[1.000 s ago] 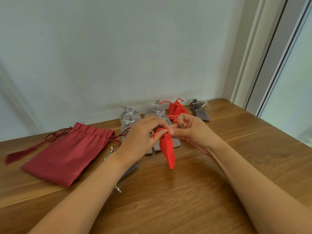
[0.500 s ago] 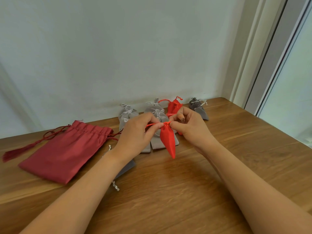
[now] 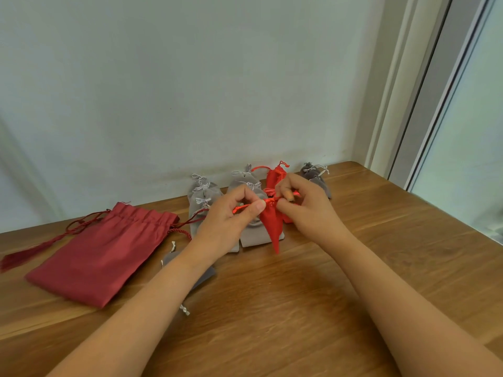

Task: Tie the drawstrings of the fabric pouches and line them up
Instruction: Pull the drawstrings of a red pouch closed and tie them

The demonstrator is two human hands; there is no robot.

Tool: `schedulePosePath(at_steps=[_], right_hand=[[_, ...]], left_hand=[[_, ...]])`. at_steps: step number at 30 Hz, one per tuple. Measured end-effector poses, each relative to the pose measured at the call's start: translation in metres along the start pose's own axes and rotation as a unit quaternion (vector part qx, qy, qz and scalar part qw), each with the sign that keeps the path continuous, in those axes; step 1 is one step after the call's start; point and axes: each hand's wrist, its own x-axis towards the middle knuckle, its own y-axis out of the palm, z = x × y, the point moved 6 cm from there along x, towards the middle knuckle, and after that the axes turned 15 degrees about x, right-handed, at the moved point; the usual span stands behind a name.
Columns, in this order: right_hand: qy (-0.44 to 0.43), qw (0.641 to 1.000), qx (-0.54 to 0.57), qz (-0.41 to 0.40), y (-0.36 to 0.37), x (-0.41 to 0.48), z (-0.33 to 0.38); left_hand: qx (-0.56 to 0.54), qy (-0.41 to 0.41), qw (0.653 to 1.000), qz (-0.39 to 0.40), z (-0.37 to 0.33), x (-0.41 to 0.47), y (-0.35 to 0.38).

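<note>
The small red pouch [image 3: 273, 227] hangs between my two grips, its neck gathered tight and its body tapering down to a point just above the desk [image 3: 299, 308]. I cannot see whether anything is inside it. The big dark red pouch [image 3: 100, 254] lies flat on the desk to my left, its mouth puckered and a tasselled cord [image 3: 40, 247] trailing away from it. Its contents are hidden too.

By my count there is one big dark red pouch and one small red pouch in my grips. At least one more red pouch [image 3: 275, 174] sits back by the wall [image 3: 190, 91]. The light grey pouches lie in two overlapping piles, a left pile [image 3: 202, 200] and a middle pile [image 3: 247, 183], each pouch tied with a pale bow. They overlap too much for a sure count. A small group of darker grey pouches [image 3: 315, 178] lies to the right of the red one. One more grey pouch [image 3: 190, 268] lies partly under my left forearm.

My left grip [image 3: 228, 221] is narrow, thumb and forefinger pinching the red drawstring [image 3: 241, 208] on the left side of the pouch's neck. My right grip [image 3: 307, 210] is curled in close, its fingertips pinching the cord on the right side of the neck. The two grips are close together, with only the neck between them.
</note>
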Motion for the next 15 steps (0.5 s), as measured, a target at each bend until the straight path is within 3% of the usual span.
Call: schedulePosePath(at_steps=[3,6,10,13,15], right_hand=[[0.089,0.974,0.207,0.011,0.005,-0.001,-0.009],[0.124,0.955,0.267,0.022,0.012,-0.001,-0.017],[0.097,0.986,0.133,0.002,0.004,0.000,-0.014],[0.028,0.998,-0.057,-0.006,-0.001,0.000,-0.005],[-0.005,0.993,-0.116,-0.006,0.000,-0.002,-0.001]], left_hand=[[-0.012,-0.011,1.000,0.007,0.002,0.000,0.000],[-0.056,-0.041,0.997,0.027,0.009,0.001,0.000],[-0.218,-0.088,0.969,0.074,0.005,0.000,0.009],[-0.236,-0.094,0.962,0.104,0.002,-0.003,0.016],[-0.235,-0.098,0.961,0.110,0.001,-0.005,0.020]])
